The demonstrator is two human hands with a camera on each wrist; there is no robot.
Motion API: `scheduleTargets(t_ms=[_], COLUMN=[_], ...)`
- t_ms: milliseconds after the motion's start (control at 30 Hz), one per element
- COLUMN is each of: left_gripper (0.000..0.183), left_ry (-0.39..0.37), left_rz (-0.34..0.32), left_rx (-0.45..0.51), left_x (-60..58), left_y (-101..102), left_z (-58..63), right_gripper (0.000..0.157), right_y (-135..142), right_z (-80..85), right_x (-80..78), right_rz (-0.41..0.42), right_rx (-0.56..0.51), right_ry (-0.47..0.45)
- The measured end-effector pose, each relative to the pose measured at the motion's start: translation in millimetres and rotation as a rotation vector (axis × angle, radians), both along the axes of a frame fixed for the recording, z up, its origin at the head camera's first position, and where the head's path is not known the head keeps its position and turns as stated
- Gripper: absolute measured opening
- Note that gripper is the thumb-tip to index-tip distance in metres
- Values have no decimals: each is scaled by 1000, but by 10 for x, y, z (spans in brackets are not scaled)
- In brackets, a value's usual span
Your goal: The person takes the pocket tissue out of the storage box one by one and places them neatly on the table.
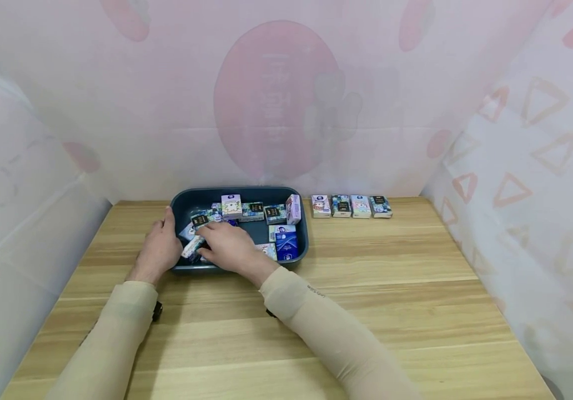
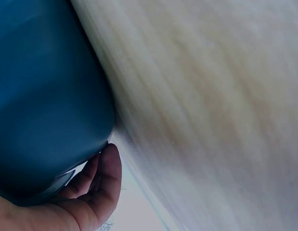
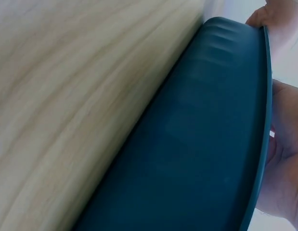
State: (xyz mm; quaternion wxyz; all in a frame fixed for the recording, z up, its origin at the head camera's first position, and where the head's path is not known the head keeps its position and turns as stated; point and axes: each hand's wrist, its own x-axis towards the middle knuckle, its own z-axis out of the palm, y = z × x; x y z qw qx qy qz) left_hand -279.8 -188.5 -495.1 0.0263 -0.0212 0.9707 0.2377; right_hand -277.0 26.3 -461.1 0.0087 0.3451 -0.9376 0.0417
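In the head view a dark blue-green plastic basin [image 1: 239, 268] stands at the back of the table with several small tissue packs in it. My left hand [image 1: 160, 247] grips the basin's left end, thumb along the rim; the left wrist view shows its fingers [image 2: 109, 168] curled against the outside wall. Reaching over the front rim, my right hand [image 1: 231, 244] pinches a white floral tissue pack [image 1: 193, 246], tilted, at the basin's left side. Just beyond its fingers lies a dark floral pack [image 1: 200, 219]. The right wrist view shows mostly the basin's outer wall [image 3: 187, 130], hiding the fingertips.
To the right of the basin, a row of several tissue packs [image 1: 331, 206] lies along the table's back edge. Inside the basin's right end are a blue pack [image 1: 287, 246] and an upright purple one [image 1: 293, 209]. A patterned cloth wall [image 1: 166, 150] rises behind the wooden table [image 1: 391, 300].
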Motion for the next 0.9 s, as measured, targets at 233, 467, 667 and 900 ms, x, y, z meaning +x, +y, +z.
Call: scheduleTargets(t_ms=[233,467,667,900], left_gripper=[92,91,92,91], left_ry=[12,35,20,8], left_rz=[-7,-14,-9,0], left_rx=[-12,-19,-9,-3], left_x=[-11,-15,-18,-16], left_y=[-11,-4,0,3], left_z=[-8,-3,5,17], right_gripper=[50,44,38,37], right_y=[-123,-239,-303,-274], right_z=[-12,-16,-25,-51], right_x=[-16,-42,-41,-69], right_rz=[37,85,54,4], right_rx=[3,37,41,12], right_ry=[-15,-25,-68,-127])
